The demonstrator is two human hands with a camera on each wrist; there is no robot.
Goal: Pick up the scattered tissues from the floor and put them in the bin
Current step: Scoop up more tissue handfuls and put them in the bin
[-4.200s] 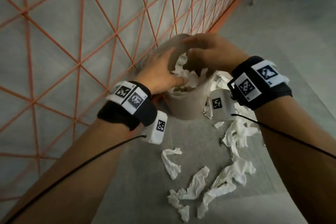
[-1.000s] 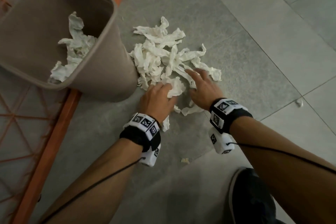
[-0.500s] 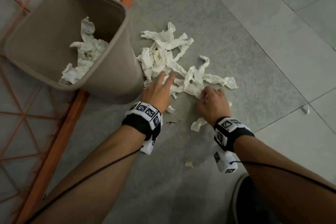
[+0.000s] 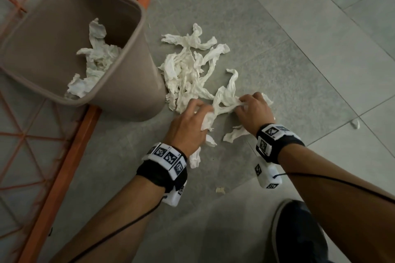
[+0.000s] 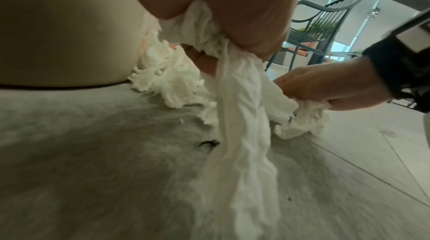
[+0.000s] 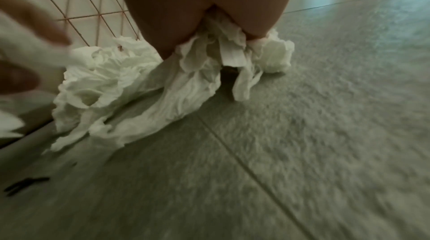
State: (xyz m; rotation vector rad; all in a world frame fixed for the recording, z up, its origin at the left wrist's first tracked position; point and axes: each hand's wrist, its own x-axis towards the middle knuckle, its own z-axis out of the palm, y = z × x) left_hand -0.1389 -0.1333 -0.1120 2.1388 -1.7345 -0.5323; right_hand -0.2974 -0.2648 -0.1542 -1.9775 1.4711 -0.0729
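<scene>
Crouching over the grey floor [image 4: 277, 53], the person has both hands down among the tissues [image 4: 190, 70], which lie in a loose white heap just beside the foot of the bin [image 4: 128, 83]. The left hand [image 4: 188, 126] has its grip curled round a bunch of tissue, and from the left wrist view a long strip [image 5: 246, 133] trails out below the fingers toward the floor. The right hand [image 4: 252, 111] is closed on another crumpled wad, with folds spilling out under the palm in the right wrist view. One twisted piece seems to run between the two hands, though I cannot tell if it is a single tissue or two tangled together. The bin already holds some tissues and leans against an orange mesh fence [image 4: 32, 134]. From where I stand, the likely trouble is in the lift: the dangling strip could slip free or snag on the rim and drop outside, and if the hands part while sharing that piece it may tear and leave scraps. Small bits already lie apart, one near a dark shoe [image 4: 299, 230] and another [image 4: 354, 124] well off to the right, easy to overlook.
</scene>
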